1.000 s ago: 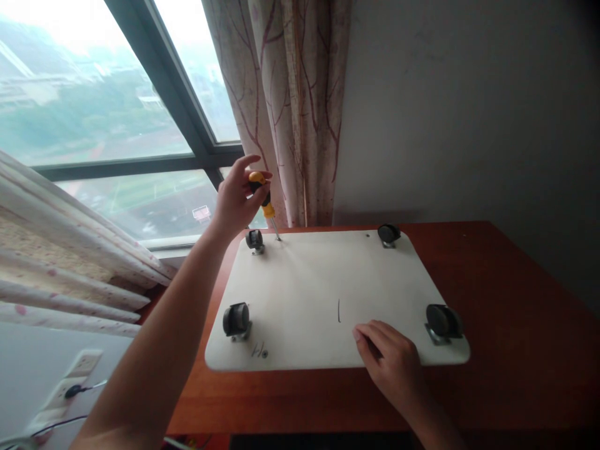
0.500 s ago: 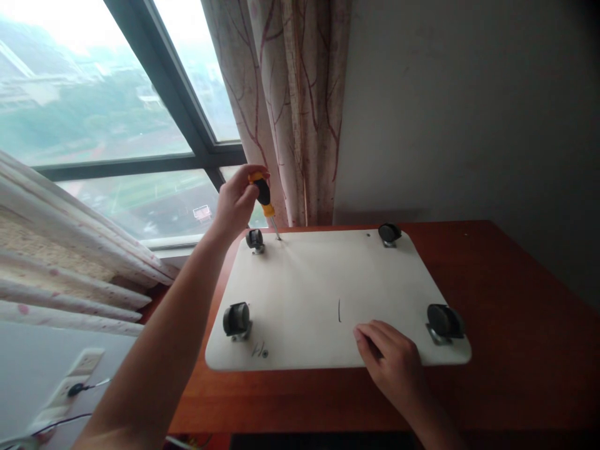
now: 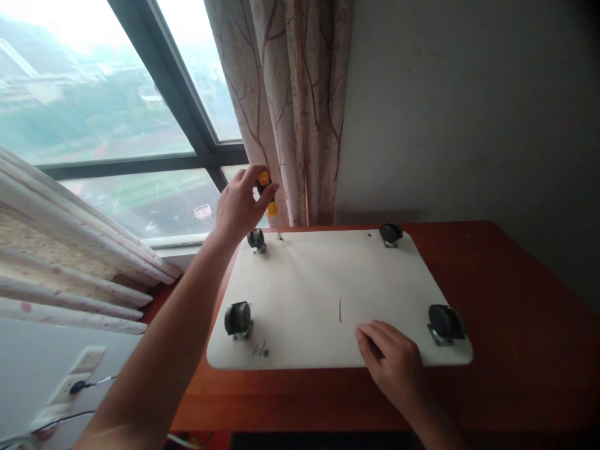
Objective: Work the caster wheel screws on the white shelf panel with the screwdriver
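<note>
My left hand is closed around the yellow and black handle of a screwdriver. The screwdriver leans slightly, its metal tip down at a hole or screw near the far left edge of a white board. My right hand rests at the board's near edge, fingers curled together; whether anything is inside them is hidden. Black casters stand at the board's corners: far left, near left, far right and near right.
The board lies on a reddish-brown wooden table. A window and patterned curtains are behind and to the left. A wall socket with a plug and cables is at the lower left. A grey wall stands behind the table.
My left hand has turned on the screwdriver handle, with the thumb now across its front. The handle stands a little more upright. My right hand has stayed in place.
</note>
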`<action>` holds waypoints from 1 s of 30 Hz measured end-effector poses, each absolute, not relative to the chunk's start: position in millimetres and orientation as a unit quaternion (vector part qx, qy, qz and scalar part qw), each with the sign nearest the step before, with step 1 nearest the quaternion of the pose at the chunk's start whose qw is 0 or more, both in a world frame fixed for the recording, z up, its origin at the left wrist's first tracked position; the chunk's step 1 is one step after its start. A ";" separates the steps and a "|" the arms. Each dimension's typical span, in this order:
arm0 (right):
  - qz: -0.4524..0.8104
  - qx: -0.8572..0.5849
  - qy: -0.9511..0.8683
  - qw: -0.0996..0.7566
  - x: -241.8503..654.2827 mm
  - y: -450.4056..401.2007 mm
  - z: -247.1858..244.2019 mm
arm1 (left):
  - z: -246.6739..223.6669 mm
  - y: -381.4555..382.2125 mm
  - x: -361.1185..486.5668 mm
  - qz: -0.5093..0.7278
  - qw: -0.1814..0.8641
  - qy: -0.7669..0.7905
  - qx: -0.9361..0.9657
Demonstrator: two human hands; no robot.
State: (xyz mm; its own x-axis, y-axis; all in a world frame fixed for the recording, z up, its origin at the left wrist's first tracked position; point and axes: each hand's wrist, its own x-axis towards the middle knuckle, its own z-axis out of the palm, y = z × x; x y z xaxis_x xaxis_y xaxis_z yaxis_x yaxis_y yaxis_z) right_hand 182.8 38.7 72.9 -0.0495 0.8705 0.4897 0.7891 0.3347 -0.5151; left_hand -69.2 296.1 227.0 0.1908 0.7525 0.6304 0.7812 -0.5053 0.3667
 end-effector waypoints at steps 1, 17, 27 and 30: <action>0.054 -0.573 -0.723 0.381 182.6 38.8 73.3 | 227.4 295.2 -69.1 -0.388 0.057 -0.520 -0.759; 0.055 -0.571 -0.725 0.381 182.8 38.7 73.7 | 235.4 295.1 -68.9 -0.380 0.069 -0.513 -0.766; 0.047 -0.572 -0.725 0.382 182.8 39.2 75.4 | 233.1 290.8 -62.2 -0.326 0.125 -0.543 -0.764; 0.051 -0.572 -0.723 0.384 182.8 38.9 75.2 | 233.8 296.2 -65.2 -0.334 0.084 -0.533 -0.773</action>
